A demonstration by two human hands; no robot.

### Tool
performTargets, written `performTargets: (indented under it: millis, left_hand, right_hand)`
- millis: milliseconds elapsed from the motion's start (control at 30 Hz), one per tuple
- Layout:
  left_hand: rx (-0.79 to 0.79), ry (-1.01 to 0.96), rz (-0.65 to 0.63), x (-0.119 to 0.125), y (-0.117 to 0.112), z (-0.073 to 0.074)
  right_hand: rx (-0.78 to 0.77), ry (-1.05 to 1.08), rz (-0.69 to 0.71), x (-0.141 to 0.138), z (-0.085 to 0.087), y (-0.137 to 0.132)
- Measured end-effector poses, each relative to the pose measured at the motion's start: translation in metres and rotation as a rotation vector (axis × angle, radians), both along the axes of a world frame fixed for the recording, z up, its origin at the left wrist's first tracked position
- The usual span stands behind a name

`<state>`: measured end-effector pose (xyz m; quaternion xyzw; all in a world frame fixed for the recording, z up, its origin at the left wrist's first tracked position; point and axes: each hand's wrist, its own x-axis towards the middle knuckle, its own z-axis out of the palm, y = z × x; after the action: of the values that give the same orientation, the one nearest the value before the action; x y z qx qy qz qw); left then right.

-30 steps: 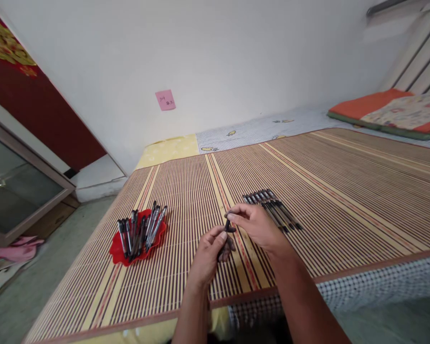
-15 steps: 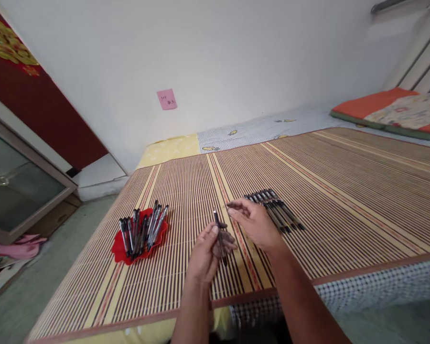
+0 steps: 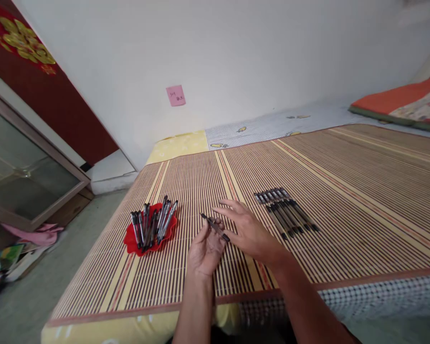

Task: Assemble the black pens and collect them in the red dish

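Note:
My left hand [image 3: 204, 249], palm up, holds a dark slim pen [image 3: 215, 226] between thumb and fingers. The pen slants down to the right, its narrow end pointing up and left. My right hand [image 3: 249, 227] is beside it with fingers stretched apart; its thumb is near the pen's lower end, and I cannot tell whether they touch. To the right, several uncapped pens [image 3: 291, 217] lie side by side on the mat. Just beyond them is a row of short pen caps [image 3: 271, 195]. Dark smudges mark my left palm.
A red scalloped dish [image 3: 130, 242] with several capped pens [image 3: 153, 224] stands at left on the striped bamboo mat [image 3: 186, 186]. A folded orange quilt [image 3: 390, 101] lies at the far right. A white wall [image 3: 236, 57] rises behind the bed.
The pen has tipped from nearly upright to a leftward slant in my left hand. My right hand's fingers have spread from a bunched pose and come closer. The view has shifted slightly left.

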<state>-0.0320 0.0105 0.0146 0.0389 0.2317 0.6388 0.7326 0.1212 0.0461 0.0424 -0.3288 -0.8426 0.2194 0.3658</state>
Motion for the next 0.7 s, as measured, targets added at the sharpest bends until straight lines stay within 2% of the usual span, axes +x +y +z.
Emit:
performTargets:
  millis: [167, 333, 500, 700]
  left_hand:
    - [0.001, -0.064, -0.009, 0.002, -0.001, 0.004]
    - [0.001, 0.017, -0.013, 0.010, -0.005, 0.012]
    - [0.016, 0.005, -0.042, 0.007, -0.004, 0.012]
    - [0.127, -0.014, 0.001, -0.014, -0.008, 0.012]
  right_hand:
    - [0.035, 0.057, 0.022, -0.014, 0.003, -0.005]
    - [0.035, 0.155, 0.004, -0.021, 0.006, -0.009]
    - [0.042, 0.256, -0.024, -0.022, 0.007, -0.012]
    - [-0.139, 0.508, -0.074, -0.016, 0.024, -0.024]
